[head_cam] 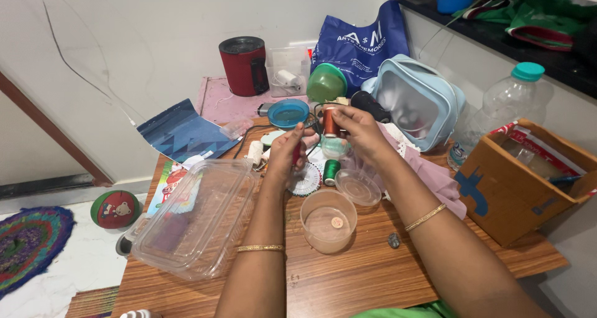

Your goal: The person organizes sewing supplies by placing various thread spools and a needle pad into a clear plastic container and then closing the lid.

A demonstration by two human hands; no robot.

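1. Copper-brown thread spool [330,122], seen from the head camera, stands upright in the right hand [359,131], whose fingers are pressed together around it above the middle of the wooden table [348,281].
2. Just to its left, the left hand [287,150] has thumb and forefinger pinched together on something too small to make out, close beside the spool; whether a thread runs between the two hands cannot be told.
3. Under the hands lie a green thread spool [331,171], a round wheel of pins [306,180] and a clear round lid [358,187].
4. Nearer the person stands a clear round tub [328,221] with a small coin-like disc in its bottom.
5. On the left side of the table lies a big clear hinged plastic box [196,218], open.
6. Behind the hands are a blue round lid [288,113], a green bowl [327,83] and a dark red cylindrical can [244,65].
7. On the right sit a pale blue pouch with a clear window [418,100], a plastic bottle with a teal cap [507,103] and a cardboard box [528,187].
8. Each wrist bears a thin gold bangle.
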